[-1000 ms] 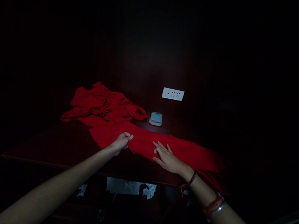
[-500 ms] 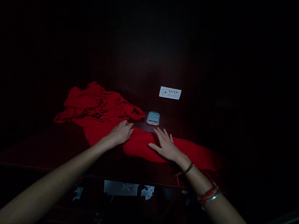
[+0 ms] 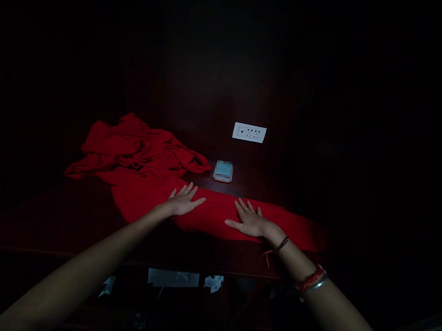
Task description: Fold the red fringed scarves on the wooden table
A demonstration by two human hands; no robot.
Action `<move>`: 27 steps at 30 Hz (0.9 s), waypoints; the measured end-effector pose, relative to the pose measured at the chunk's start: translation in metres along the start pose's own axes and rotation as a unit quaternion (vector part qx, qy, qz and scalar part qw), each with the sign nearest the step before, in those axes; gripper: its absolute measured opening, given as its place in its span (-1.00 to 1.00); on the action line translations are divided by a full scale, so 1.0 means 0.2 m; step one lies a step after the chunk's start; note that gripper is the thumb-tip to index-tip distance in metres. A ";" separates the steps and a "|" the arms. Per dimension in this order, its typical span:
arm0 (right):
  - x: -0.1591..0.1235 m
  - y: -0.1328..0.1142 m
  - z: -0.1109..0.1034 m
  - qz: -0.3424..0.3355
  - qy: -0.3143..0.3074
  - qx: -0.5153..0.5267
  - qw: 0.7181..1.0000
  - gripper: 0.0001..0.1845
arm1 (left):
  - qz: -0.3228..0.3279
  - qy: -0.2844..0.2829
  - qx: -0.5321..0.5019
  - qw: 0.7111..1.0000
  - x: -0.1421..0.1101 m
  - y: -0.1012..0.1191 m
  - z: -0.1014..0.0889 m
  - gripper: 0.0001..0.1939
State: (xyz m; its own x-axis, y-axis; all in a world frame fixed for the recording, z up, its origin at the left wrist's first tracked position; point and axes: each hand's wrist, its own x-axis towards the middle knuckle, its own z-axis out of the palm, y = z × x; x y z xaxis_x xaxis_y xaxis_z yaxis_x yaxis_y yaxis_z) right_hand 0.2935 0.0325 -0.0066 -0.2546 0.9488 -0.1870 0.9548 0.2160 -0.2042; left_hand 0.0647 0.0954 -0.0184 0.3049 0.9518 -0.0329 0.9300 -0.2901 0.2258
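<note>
both left hand (image 3: 184,202) and right hand (image 3: 249,221) lie flat, fingers splayed wide, touching red cloth (image 3: 213,216).

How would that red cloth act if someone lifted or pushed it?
The red cloth would probably droop, judging by its crumpled folds at the left. Pushed, it might bunch up, since the part beneath the left hand and right hand lies flat.

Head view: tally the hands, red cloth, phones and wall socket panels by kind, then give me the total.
Hands: 2, the left hand and the right hand
Red cloth: 1 heap-and-flat stretch, counted as one; whether it is a single piece, I cannot tell
Phone: 1
Wall socket panel: 1
Total: 5
</note>
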 end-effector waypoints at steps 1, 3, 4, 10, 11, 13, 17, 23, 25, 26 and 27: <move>0.01 0.01 -0.02 -0.003 0.016 0.008 1.000 -0.07 | 0.003 0.022 -0.009 1.000 0.02 -0.01 -0.02 -0.30; 0.07 0.01 -0.08 -0.012 0.076 0.016 0.997 -0.17 | 0.016 0.097 -0.018 0.995 0.07 -0.05 -0.07 -0.44; 0.10 0.01 -0.11 -0.020 0.111 0.017 0.993 -0.24 | 0.026 0.133 -0.015 0.991 0.10 -0.07 -0.10 -0.51; 0.32 -0.06 -0.19 -0.072 0.159 0.036 0.984 -0.58 | 0.104 0.071 -0.010 0.992 0.25 -0.22 -0.19 -0.76; 0.34 -0.07 -0.18 -0.075 0.157 0.033 0.984 -0.59 | 0.110 0.068 -0.014 0.992 0.26 -0.23 -0.17 -0.78; 0.38 -0.08 -0.13 -0.073 0.162 0.011 0.984 -0.60 | 0.114 0.087 -0.014 0.990 0.28 -0.25 -0.13 -0.78; 0.38 -0.10 -0.05 -0.033 0.153 -0.047 0.987 -0.61 | 0.100 0.147 0.026 0.984 0.26 -0.22 -0.08 -0.74; 0.35 -0.10 -0.05 -0.030 0.170 -0.070 0.983 -0.59 | 0.083 0.128 -0.010 0.988 0.14 -0.06 -0.13 -0.60; 0.35 -0.08 -0.07 -0.033 0.177 -0.063 0.982 -0.59 | 0.048 0.066 -0.019 0.996 0.11 -0.02 -0.14 -0.50; 0.35 -0.06 -0.08 -0.034 0.173 -0.059 0.983 -0.58 | 0.026 0.056 -0.020 0.998 0.10 -0.01 -0.13 -0.47; 0.34 -0.04 -0.09 -0.037 0.164 -0.055 0.984 -0.57 | 0.006 0.060 -0.021 0.998 0.10 -0.01 -0.13 -0.46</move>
State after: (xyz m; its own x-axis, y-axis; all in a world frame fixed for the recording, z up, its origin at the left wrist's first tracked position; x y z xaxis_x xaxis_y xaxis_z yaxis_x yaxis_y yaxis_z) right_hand 0.2712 0.0998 -0.0008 -0.2780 0.9490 0.1484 0.9509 0.2938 -0.0975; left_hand 0.0636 0.1174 0.0053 0.2874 0.9539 0.0863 0.9162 -0.3000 0.2657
